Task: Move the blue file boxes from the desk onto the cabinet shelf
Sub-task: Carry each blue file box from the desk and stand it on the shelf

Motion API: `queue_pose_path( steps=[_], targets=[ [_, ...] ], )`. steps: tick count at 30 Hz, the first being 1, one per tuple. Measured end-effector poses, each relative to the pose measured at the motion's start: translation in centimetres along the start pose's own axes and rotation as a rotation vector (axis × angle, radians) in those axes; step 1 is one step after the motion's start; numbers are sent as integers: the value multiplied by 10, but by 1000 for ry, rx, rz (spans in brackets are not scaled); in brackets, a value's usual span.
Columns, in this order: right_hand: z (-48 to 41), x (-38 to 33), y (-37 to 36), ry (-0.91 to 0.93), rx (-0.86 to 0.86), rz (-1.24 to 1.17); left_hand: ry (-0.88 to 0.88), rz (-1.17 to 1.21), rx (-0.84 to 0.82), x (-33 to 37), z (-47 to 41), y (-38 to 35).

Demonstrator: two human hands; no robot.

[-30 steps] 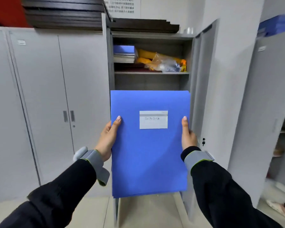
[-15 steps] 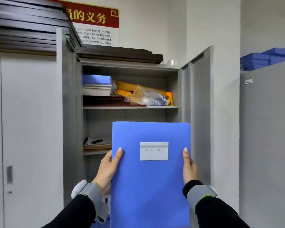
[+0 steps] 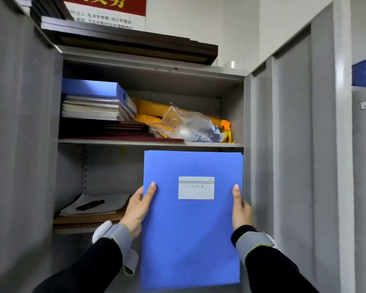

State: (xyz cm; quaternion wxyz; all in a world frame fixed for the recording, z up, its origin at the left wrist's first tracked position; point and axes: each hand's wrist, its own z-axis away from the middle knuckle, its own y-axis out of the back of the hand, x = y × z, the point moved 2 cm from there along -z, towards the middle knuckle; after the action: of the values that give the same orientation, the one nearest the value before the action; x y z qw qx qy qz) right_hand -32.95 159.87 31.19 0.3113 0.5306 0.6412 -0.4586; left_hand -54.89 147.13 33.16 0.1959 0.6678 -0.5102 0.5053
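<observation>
A stack of blue file boxes [image 3: 190, 229] with a white label on top is held flat-on between my two hands, in front of the open grey cabinet [image 3: 232, 115]. My left hand [image 3: 138, 208] grips its left edge, thumb on the front. My right hand [image 3: 241, 208] grips the right edge the same way. The boxes' top edge sits just under the upper shelf [image 3: 135, 142], at the height of the middle compartment. Another blue file box [image 3: 93, 88] lies on papers on the upper shelf.
The upper shelf also holds dark red folders [image 3: 123, 130], yellow items and a clear plastic bag [image 3: 188, 125]. The middle shelf carries papers with a black pen [image 3: 90, 205]. The open right door [image 3: 294, 144] stands close beside my right hand. More blue boxes [image 3: 364, 72] top a cabinet at right.
I have come closer to the cabinet; it now fills the view. The boxes stay gripped by both hands and now sit within the cabinet opening, under the upper shelf.
</observation>
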Motion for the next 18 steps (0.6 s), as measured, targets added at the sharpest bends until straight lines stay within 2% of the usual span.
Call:
queue_pose_path(
  steps=[6,12,18],
  targets=[
    [-113,37,-44,37,-15,-56,-52,13,-30,-37,-115,-15],
    [-187,78,-82,86,26,-63,-101,5,-40,-72,-208,-17],
    [-233,125,-106,82,40,-100,-76,54,-74,-113,-269,-12]
  ],
)
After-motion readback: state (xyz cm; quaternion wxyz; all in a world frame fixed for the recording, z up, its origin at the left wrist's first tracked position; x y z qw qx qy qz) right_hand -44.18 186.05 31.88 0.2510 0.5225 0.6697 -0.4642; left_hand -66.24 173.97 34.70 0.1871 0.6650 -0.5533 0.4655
